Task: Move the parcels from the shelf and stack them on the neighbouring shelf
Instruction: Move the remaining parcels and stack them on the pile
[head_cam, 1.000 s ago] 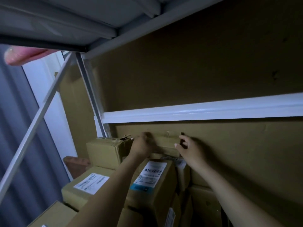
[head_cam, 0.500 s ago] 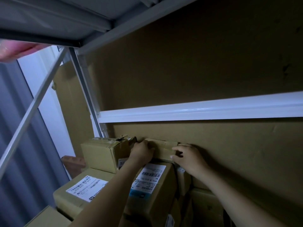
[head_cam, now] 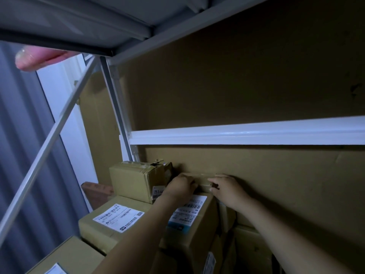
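Dim cardboard backing (head_cam: 256, 91) lines the metal shelving as your left hand (head_cam: 182, 186) and right hand (head_cam: 227, 189) each curl round one end of a small plain brown parcel (head_cam: 203, 179). It is held against the backing, directly above a barcode-labelled parcel (head_cam: 194, 218) under your wrists. Left of your left hand, a dented box (head_cam: 136, 180) carries a sticker reading "75" (other print illegible). Below it lies one more labelled parcel (head_cam: 116, 220).

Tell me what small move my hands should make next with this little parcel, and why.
Probably ease both hands off. The left hand and right hand grip the small parcel, which seems to rest on the labelled parcel, against the cardboard back panel.
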